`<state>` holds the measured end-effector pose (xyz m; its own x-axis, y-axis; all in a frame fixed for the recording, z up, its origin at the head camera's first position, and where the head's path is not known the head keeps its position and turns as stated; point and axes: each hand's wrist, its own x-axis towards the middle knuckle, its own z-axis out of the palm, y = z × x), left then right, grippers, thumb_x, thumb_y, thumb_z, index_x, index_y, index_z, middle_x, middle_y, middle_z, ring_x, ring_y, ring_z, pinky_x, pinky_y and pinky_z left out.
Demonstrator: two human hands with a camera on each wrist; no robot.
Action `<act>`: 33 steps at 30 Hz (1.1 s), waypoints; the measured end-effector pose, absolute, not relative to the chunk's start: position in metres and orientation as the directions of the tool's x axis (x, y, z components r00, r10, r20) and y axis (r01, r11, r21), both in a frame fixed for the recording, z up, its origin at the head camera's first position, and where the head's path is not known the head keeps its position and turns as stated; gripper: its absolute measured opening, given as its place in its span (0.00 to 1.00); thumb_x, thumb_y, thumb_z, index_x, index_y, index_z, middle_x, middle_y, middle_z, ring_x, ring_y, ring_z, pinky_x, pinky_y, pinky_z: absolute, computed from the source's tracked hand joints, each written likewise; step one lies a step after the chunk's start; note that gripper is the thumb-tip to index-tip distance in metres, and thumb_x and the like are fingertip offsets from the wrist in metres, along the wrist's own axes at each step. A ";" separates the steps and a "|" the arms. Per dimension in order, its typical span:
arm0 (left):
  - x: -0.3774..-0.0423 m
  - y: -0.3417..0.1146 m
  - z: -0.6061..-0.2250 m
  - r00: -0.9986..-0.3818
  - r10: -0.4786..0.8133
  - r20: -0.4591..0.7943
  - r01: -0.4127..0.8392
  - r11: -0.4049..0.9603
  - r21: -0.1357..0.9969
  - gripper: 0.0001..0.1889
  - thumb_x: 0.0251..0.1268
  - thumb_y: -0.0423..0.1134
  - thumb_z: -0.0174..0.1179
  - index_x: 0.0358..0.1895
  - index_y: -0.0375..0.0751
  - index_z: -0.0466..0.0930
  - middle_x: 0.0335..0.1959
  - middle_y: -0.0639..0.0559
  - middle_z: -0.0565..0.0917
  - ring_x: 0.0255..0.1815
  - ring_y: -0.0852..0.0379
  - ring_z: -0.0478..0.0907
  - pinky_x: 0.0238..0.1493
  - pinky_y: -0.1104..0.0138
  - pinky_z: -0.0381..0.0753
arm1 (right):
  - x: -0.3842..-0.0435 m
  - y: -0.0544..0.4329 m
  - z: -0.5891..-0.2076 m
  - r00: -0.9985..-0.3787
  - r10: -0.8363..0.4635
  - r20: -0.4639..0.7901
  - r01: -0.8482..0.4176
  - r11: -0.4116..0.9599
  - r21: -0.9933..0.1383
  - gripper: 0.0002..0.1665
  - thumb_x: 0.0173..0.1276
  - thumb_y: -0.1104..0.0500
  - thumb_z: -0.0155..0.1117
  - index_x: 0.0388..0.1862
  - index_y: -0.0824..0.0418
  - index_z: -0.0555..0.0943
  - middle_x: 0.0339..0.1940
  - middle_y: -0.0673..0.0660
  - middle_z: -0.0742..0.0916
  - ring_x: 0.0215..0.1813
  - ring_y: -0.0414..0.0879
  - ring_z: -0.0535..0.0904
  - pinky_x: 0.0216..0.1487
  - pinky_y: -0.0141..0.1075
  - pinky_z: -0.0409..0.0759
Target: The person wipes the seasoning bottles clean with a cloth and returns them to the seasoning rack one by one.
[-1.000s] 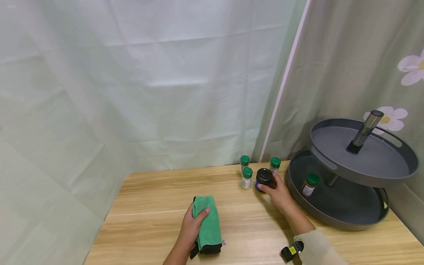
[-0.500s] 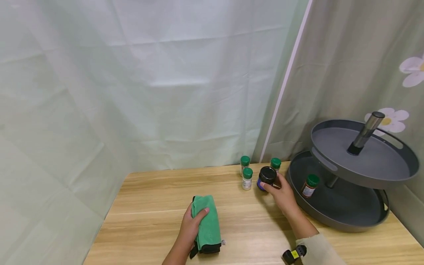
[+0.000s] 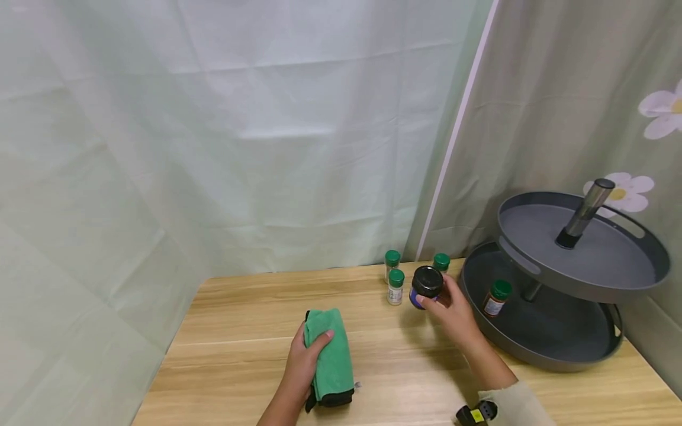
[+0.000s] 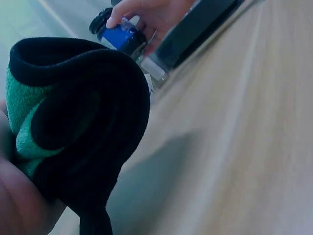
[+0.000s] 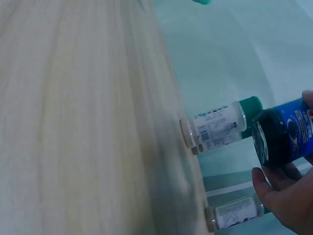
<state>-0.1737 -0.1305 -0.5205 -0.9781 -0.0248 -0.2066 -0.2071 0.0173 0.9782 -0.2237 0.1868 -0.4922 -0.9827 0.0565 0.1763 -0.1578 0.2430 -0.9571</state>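
My left hand (image 3: 305,361) grips a folded green cloth (image 3: 331,355) with black edging, its thumb across the top. In the left wrist view, the cloth's rolled black end (image 4: 83,107) fills the near side. My right hand (image 3: 453,310) holds a dark jar (image 3: 427,282) with a black lid and blue label, fingers round its side. The right wrist view shows the jar (image 5: 288,132) raised off the table. Close by stand a green-capped shaker bottle (image 3: 395,288), a second shaker (image 3: 392,264) behind it, and a third shaker (image 3: 441,262) partly hidden behind the jar.
To the right is a two-tier grey round tray stand (image 3: 538,355) with a metal post (image 3: 588,210). A green-capped jar with a reddish body (image 3: 496,299) stands in its lower tier. Pale curtains (image 3: 298,148) hang along the wooden table's (image 3: 240,331) back edge.
My right hand has raised the dark jar from the table, and its shadow has spread. My left hand, with the cloth, has shifted slightly up and left.
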 end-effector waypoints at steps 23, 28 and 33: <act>-0.172 -0.113 -0.458 -0.997 0.080 0.007 0.007 0.002 1.000 0.26 0.67 0.46 0.67 0.65 0.46 0.70 0.54 0.41 0.79 0.49 0.50 0.80 0.50 0.59 0.83 | -0.188 0.151 -0.467 -0.907 -0.214 0.363 -0.422 0.428 -0.800 0.38 0.58 0.52 0.80 0.65 0.43 0.73 0.57 0.43 0.82 0.59 0.40 0.79 0.62 0.42 0.78; -0.171 -0.108 -0.454 -0.996 0.086 0.011 0.016 0.055 0.998 0.28 0.66 0.48 0.68 0.65 0.49 0.70 0.54 0.41 0.80 0.48 0.50 0.82 0.48 0.60 0.84 | -0.186 0.147 -0.468 -0.896 -0.237 0.376 -0.444 0.465 -0.766 0.39 0.56 0.52 0.81 0.66 0.43 0.74 0.58 0.44 0.81 0.58 0.40 0.78 0.60 0.38 0.79; -0.170 -0.102 -0.455 -0.994 0.109 0.031 0.048 0.154 0.987 0.30 0.64 0.51 0.69 0.66 0.50 0.69 0.56 0.44 0.81 0.50 0.51 0.82 0.50 0.60 0.85 | -0.184 0.143 -0.469 -0.873 -0.274 0.404 -0.488 0.478 -0.730 0.40 0.56 0.51 0.81 0.66 0.44 0.74 0.57 0.45 0.81 0.55 0.39 0.79 0.56 0.37 0.82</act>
<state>-0.1702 -0.1015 -0.4553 -0.9935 0.1095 0.0312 0.0479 0.1536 0.9870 -0.1840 0.1429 -0.4691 -0.8726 -0.2742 0.4042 -0.4884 0.4778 -0.7302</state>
